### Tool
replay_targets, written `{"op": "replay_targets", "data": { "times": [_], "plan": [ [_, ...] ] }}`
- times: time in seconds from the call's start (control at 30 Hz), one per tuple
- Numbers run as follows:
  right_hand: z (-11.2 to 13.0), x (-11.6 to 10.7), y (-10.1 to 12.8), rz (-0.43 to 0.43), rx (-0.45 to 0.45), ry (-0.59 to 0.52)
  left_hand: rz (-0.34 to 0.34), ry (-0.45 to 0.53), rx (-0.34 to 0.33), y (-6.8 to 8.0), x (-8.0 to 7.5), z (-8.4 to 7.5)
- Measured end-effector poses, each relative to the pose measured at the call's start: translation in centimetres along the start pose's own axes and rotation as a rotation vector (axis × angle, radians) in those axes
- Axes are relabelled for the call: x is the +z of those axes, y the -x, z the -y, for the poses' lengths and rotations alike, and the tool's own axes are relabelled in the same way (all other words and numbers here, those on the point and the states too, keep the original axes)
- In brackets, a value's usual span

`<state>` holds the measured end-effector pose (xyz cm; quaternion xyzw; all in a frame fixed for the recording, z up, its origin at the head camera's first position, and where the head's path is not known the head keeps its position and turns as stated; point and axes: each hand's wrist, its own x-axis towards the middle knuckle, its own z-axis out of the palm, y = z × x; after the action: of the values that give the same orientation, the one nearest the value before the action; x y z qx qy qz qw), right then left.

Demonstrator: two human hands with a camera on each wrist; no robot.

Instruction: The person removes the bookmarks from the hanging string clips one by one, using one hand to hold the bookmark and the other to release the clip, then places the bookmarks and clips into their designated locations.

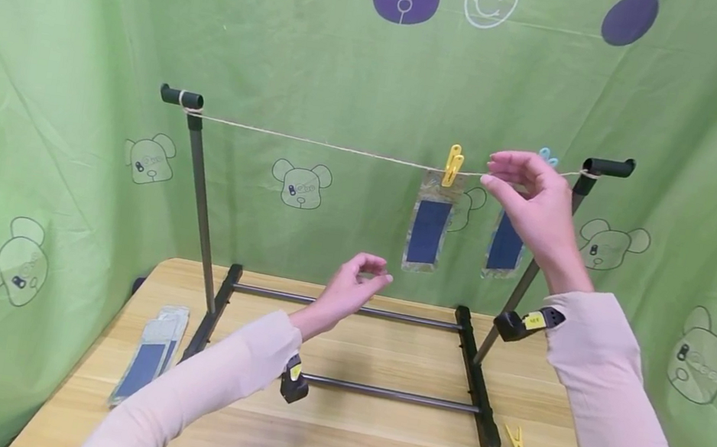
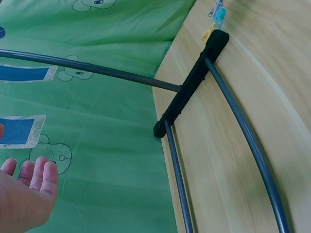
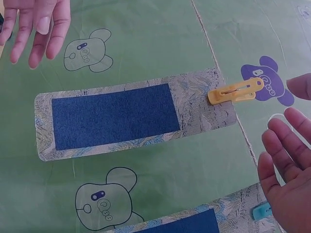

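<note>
Right hand [image 1: 535,204] hovers loosely spread at the string [image 1: 342,148], just beside the yellow peg [image 1: 453,165] pinning a card [image 1: 428,228]. Left hand [image 1: 352,284], lower, is relaxed, holding nothing.

Head looks down at the rack [image 1: 346,307]; wrist cameras sit closer.

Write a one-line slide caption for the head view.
Two open hands, left hand and right hand, near a string where a yellow clothespin holds a blue card.
</note>
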<state>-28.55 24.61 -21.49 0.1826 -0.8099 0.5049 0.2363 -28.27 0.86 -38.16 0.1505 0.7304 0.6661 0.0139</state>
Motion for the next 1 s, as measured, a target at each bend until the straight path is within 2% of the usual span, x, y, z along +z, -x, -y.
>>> {"op": "replay_targets", "data": {
  "times": [0.7, 1.0],
  "plan": [
    [0.2, 1.0, -1.1, 0.025, 0.014, 0.076, -0.008, 0.074, -0.042, -1.2, 0.6, 0.2],
    [0.0, 1.4, -1.6, 0.037, 0.008, 0.088, -0.004, 0.094, -0.035, -1.6, 0.9, 0.3]
  ]
}}
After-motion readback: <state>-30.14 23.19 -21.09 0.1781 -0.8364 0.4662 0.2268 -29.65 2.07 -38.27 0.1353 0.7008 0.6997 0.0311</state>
